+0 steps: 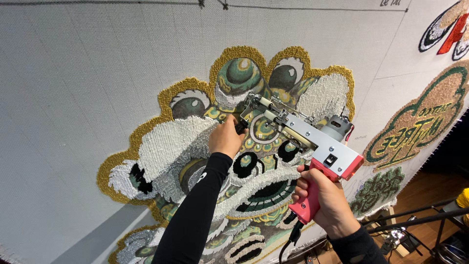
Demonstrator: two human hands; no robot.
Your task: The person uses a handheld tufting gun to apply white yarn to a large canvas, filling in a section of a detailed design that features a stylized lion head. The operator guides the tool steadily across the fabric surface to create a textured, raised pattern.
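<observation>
A red and silver tufting gun [312, 146] points at a stretched grey cloth [73, 83]. My right hand [325, 200] grips its red rear handle. My left hand [225, 137], in a black sleeve, holds the black front handle near the needle end. The needle tip rests on a tufted lion-head design [205, 161] in green, white, gold and black yarn, close to its round green eyes.
Other tufted patches sit on the cloth at right: a green and tan badge [420, 122], a small green one [378, 188], a red and black one [447, 29]. A black cord [288, 244] hangs below the gun. Metal stand legs [420, 217] cross the wooden floor.
</observation>
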